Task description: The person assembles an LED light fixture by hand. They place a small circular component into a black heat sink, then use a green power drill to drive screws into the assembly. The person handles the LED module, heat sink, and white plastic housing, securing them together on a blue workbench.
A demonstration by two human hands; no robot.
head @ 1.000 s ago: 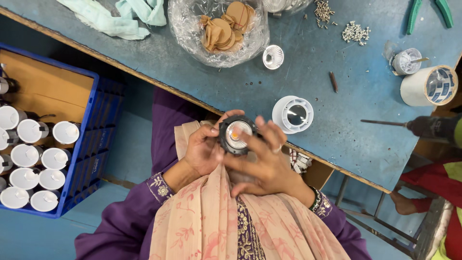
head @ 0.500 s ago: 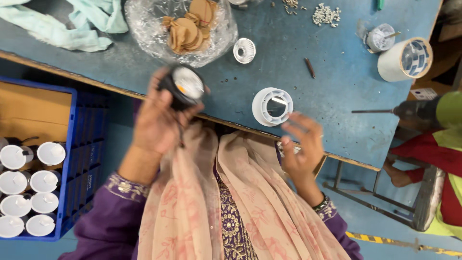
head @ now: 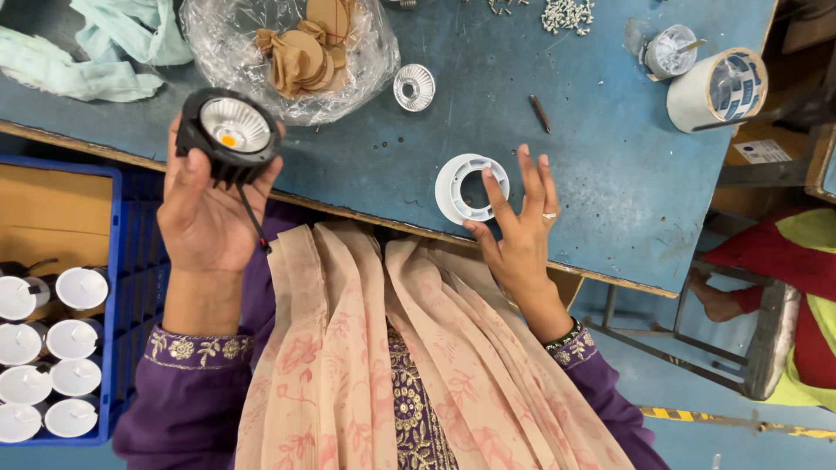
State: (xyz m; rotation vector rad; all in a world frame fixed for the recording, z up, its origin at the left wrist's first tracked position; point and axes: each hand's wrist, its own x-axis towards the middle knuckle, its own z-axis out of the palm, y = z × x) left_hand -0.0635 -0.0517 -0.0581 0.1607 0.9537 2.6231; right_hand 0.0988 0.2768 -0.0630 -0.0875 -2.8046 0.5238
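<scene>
- The left hand (head: pixel 205 213) is gripping a black downlight housing (head: pixel 228 135), reflector facing up, just off the blue table (head: pixel 610 174) edge.
- The right hand (head: pixel 514 231) is lying open, fingertips touching a white trim ring (head: pixel 451 187) on the table.
- A silver reflector (head: pixel 414 87) is lying beyond, beside a plastic bag (head: pixel 366 61).

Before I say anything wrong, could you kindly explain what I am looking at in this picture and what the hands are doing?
The picture comes from a camera worn on a person's head, looking down at their own two bare hands over a blue table. The left hand holds up a black round lamp with a shiny cone inside and a thin wire hanging below. The right hand rests its fingers on a white plastic ring at the table's edge. Farther back lie a clear bag of brown discs, a small silver cone, a tape roll and loose screws. A blue crate at the left holds white round caps.
</scene>
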